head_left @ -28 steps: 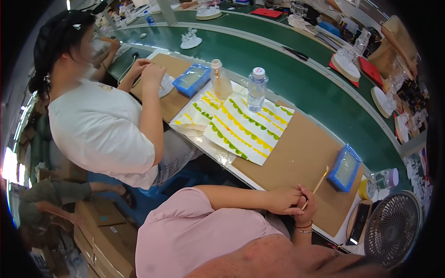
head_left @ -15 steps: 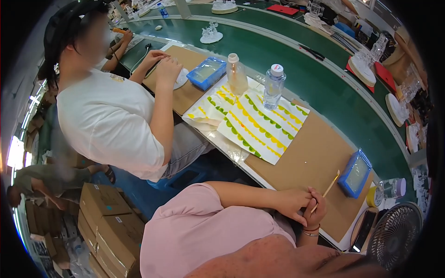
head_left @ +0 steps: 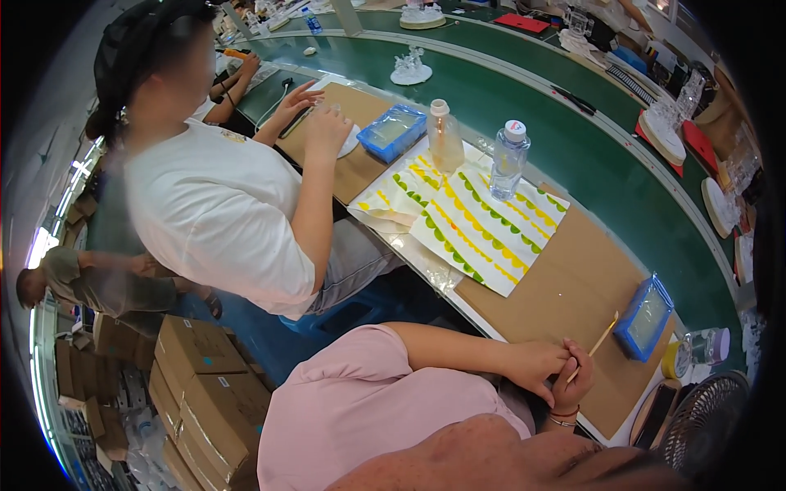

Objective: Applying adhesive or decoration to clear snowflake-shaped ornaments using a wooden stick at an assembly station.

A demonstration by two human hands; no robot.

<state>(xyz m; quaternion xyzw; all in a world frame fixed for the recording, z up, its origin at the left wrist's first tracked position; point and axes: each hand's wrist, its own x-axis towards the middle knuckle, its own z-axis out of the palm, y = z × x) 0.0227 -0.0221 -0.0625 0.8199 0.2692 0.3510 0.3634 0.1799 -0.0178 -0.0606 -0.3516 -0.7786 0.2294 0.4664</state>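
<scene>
My right hand [head_left: 575, 380] is closed round a thin wooden stick [head_left: 604, 337], which points up and away with a pale tip. Touching it is my left hand [head_left: 530, 366], its fingers curled in against the right hand. Whether the left fingers hold anything small is hidden. Both hands rest at the near edge of a brown board [head_left: 540, 288]. Beyond them on that board stands a blue-edged shallow box [head_left: 643, 319] with a translucent middle.
Left of the board, a patterned cloth [head_left: 483, 237] carries a clear bottle [head_left: 509, 164] and a cloudy bottle [head_left: 445, 143]. A co-worker [head_left: 221, 204] sits to the left, near another blue box [head_left: 393, 131]. A fan [head_left: 706, 421], phone and jar stand at right. A green conveyor [head_left: 589, 168] runs behind.
The whole view has shifted, so the scene lies further right. My hands keep their hold, and the stick stays in the right hand. The co-worker's far hand has lifted away from the other.
</scene>
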